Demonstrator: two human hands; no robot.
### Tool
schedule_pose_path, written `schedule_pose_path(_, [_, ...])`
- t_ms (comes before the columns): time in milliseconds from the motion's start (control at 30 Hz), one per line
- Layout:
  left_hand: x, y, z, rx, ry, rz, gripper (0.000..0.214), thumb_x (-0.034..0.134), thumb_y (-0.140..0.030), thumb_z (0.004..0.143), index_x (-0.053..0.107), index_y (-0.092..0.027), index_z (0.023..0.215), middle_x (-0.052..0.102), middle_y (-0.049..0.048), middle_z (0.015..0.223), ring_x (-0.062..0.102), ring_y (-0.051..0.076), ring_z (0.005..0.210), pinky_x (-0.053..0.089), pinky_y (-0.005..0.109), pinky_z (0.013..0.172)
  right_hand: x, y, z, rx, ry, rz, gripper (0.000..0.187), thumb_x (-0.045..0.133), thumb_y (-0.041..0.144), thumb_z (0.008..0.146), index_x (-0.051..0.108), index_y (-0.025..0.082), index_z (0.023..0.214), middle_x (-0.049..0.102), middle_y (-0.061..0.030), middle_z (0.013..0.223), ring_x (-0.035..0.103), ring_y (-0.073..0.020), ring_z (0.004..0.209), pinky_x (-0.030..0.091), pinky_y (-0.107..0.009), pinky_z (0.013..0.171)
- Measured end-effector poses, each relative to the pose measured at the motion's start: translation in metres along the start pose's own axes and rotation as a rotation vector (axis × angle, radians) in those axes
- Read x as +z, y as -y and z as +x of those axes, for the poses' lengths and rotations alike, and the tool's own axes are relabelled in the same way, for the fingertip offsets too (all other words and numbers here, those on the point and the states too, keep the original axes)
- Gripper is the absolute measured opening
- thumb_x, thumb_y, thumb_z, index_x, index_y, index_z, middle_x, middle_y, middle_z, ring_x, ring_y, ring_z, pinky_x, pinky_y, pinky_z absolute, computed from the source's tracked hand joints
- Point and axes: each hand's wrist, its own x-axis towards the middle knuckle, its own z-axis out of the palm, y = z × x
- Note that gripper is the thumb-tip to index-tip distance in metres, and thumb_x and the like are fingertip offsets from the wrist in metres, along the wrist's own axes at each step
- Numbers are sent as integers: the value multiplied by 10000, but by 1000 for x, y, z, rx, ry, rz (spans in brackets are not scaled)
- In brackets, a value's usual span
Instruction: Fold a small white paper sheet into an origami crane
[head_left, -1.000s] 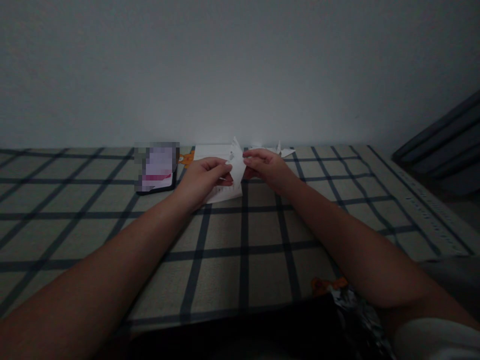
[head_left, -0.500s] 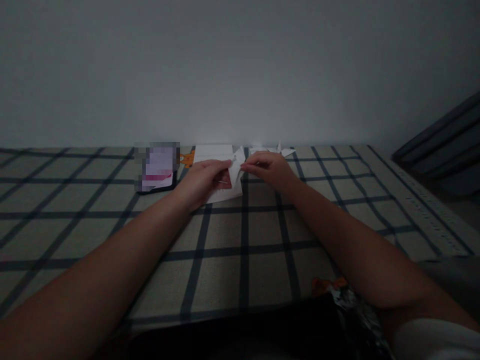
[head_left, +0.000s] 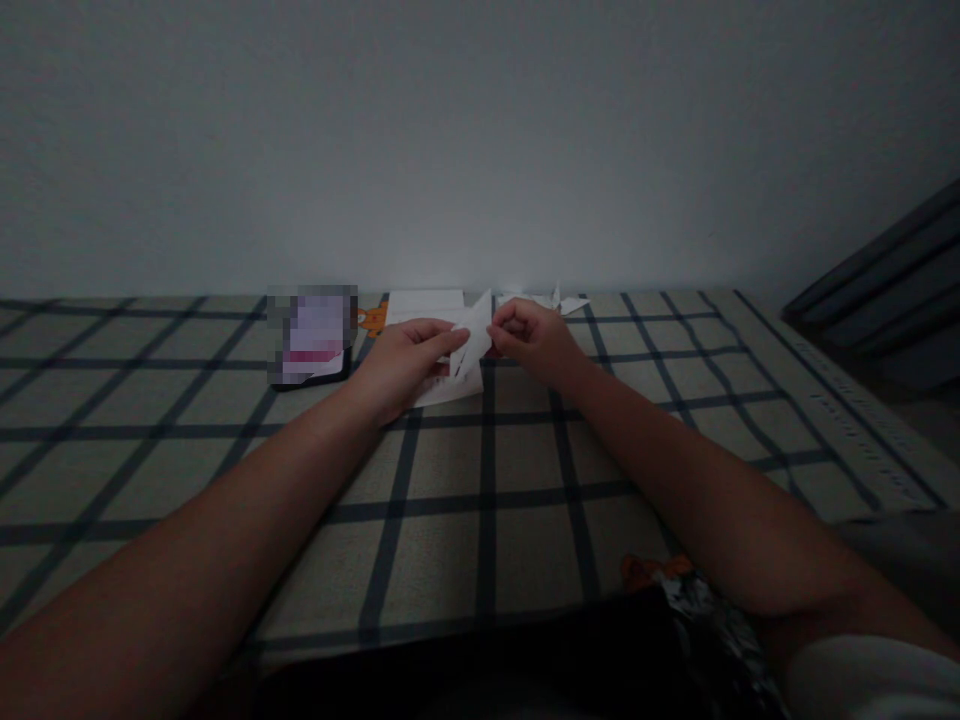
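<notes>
Paper, white and folded (head_left: 475, 332), at frame centre, left hand (head_left: 407, 357) clamped on it, right hand (head_left: 536, 335) pinching its right edge, beige-blue checked cloth (head_left: 521, 455) below.

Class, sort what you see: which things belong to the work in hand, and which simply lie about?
Work in hand:
left hand
right hand
folded white paper

Apparently lying about:
pixelated device
orange figure
pointed white paper piece
white sheet (perhaps)
</notes>
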Motion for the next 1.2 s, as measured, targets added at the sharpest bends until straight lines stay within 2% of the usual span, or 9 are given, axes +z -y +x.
schedule_pose_path(167, [-1, -1, -2, 90, -84, 80, 281, 871, -400, 659, 756, -164, 758, 717, 35, 712, 603, 124, 606, 475, 236, 580, 5, 7, 0, 90, -4, 119, 314, 701, 459, 820, 528, 197, 822, 638, 24, 690, 658, -117, 651, 551, -264, 649])
schedule_pose_path(333, [1, -1, -3, 122, -110, 95, 294, 869, -418, 676, 784, -170, 808, 736, 37, 745, 617, 123, 644, 490, 227, 607, 6, 13, 2, 217, 31, 230, 378, 730, 484, 806, 570, 197, 992, 691, 9, 740, 673, -128, 668, 569, -268, 650])
schedule_pose_path(433, [2, 0, -3, 110, -79, 91, 311, 865, -438, 675, 796, -172, 821, 755, 50, 789, 637, 136, 676, 518, 242, 643, 5, 15, 1, 163, 65, 168, 343, 746, 478, 805, 645, 177, 934, 701, -12, 826, 657, -119, 722, 573, -260, 693])
schedule_pose_path(533, [2, 1, -4, 119, -49, 156, 328, 860, -456, 678, 809, -170, 830, 764, 64, 806, 653, 156, 704, 528, 262, 675, 3, 12, 1, 136, 70, 122, 313, 744, 465, 803, 665, 169, 871, 683, -10, 824, 634, -120, 734, 562, -258, 685])
schedule_pose_path(800, [-3, -1, -6, 188, -44, 345, 302, 817, -465, 727, 815, -173, 807, 728, 42, 681, 607, 142, 614, 463, 240, 588, 3, 6, 1, 128, 117, 130, 322, 734, 463, 823, 687, 161, 924, 707, -32, 883, 648, -134, 790, 556, -260, 703])
schedule_pose_path(867, [-3, 0, -5, 185, -31, 303, 297, 820, -454, 721, 805, -169, 804, 734, 43, 714, 619, 144, 637, 487, 241, 607, 2, 7, 1, 109, 116, 112, 324, 735, 472, 826, 691, 159, 898, 705, -31, 859, 644, -135, 774, 554, -263, 699])
schedule_pose_path(1033, [0, 1, -1, 36, 56, -115, 242, 806, -390, 728, 755, -154, 751, 741, 62, 810, 663, 157, 721, 558, 264, 654, -2, 7, 2, 100, 92, 106, 345, 730, 494, 830, 689, 159, 904, 706, -33, 862, 633, -132, 749, 552, -274, 710])
schedule_pose_path(1200, [1, 0, -2, -38, 178, -185, 275, 827, -363, 741, 792, -131, 883, 775, 125, 944, 703, 186, 853, 561, 253, 690, -4, 6, 3, 95, 111, 138, 345, 730, 490, 831, 698, 162, 933, 719, -39, 896, 649, -141, 789, 554, -278, 734])
